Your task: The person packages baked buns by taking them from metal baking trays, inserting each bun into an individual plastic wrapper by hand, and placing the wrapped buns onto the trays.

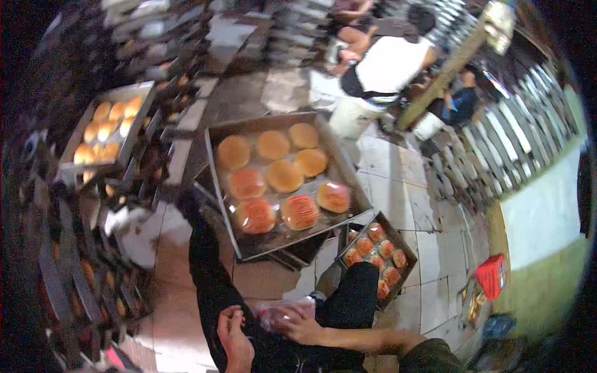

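My right hand (303,327) lies on a bundle of clear plastic bags with reddish print (273,314) over my lap, its fingers closed on the near side. My left hand (233,332) is raised beside it, palm up, with fingers curled in; nothing shows in them. In front of my knees a metal tray (305,241) holds several round buns. The far buns (272,144) are plain golden brown. The near buns (301,212) look redder and shiny, wrapped in clear printed plastic. Some motion blur softens the hands.
A lower tray of wrapped buns (387,250) is on the floor by my right knee. At left, a tray of buns (107,124) rests on dark stacked racks. Co-workers, one in a white top (395,65), sit farther back. A red object (491,276) lies right.
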{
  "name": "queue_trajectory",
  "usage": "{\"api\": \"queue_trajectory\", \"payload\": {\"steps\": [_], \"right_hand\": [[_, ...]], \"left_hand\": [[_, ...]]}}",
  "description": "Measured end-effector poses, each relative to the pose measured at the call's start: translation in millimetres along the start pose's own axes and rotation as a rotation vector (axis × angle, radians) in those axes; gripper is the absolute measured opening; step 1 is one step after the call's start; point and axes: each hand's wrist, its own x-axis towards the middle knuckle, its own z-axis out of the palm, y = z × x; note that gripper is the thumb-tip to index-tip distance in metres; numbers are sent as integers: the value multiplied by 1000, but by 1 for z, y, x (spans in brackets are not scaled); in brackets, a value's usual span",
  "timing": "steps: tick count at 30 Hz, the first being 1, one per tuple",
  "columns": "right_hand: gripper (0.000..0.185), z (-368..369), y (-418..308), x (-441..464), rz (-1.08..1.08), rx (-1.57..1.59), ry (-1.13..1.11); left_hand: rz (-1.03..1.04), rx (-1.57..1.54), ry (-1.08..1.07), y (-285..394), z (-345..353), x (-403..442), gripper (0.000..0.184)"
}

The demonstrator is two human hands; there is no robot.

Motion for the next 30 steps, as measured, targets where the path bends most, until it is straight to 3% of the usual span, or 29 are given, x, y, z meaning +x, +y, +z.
{"api": "queue_trajectory", "payload": {"steps": [2,4,5,6,8,10,12,13,14,16,17,19,21,22,23,25,27,29,30], "right_hand": [[39,-6,-12,-7,-26,-20,93],[36,-16,-28,-9,-11,24,-29],[25,-24,-37,-6,150,4,139],[25,-30,-35,1,156,4,146],[21,-42,-25,13,601,177,-155],[18,-60,-18,24,543,262,-105],[14,-100,-20,40,299,361,222],[10,-121,-13,49,376,404,312],[13,-154,-8,60,404,422,324],[17,-190,4,74,557,603,305],[17,-191,11,79,570,617,319],[19,-186,34,90,581,623,331],[24,-177,63,100,592,424,177],[24,-173,68,105,596,426,178],[27,-169,71,113,517,381,101],[26,-172,86,139,351,435,-102],[24,-160,138,175,522,261,580],[26,-160,218,218,567,21,763],[26,-139,263,235,464,-125,686]], "left_hand": [[-12,3,9,-6,-1,0,9],[-48,-2,31,-8,-2,1,9],[38,43,4,-12,-6,1,9],[118,85,-18,-14,-8,-3,10],[128,92,-112,-12,4,-17,11],[156,94,-196,-8,6,-18,12],[151,452,-893,-8,-2,-13,15],[-1,739,-836,-5,-9,-10,18],[0,732,-839,-10,-14,-8,18],[-188,68,-694,-18,-24,-2,19],[-225,-66,-610,-21,-20,2,22],[-184,29,-512,-14,-11,11,18],[-152,124,-411,-14,-7,25,14],[-42,211,-366,-17,-8,35,9],[71,295,-316,-17,-7,45,8],[64,232,-205,0,8,49,12],[62,184,-99,-2,12,68,17],[-51,-368,-134,-45,1,94,15],[-41,-360,-134,-57,-6,101,15]]}}
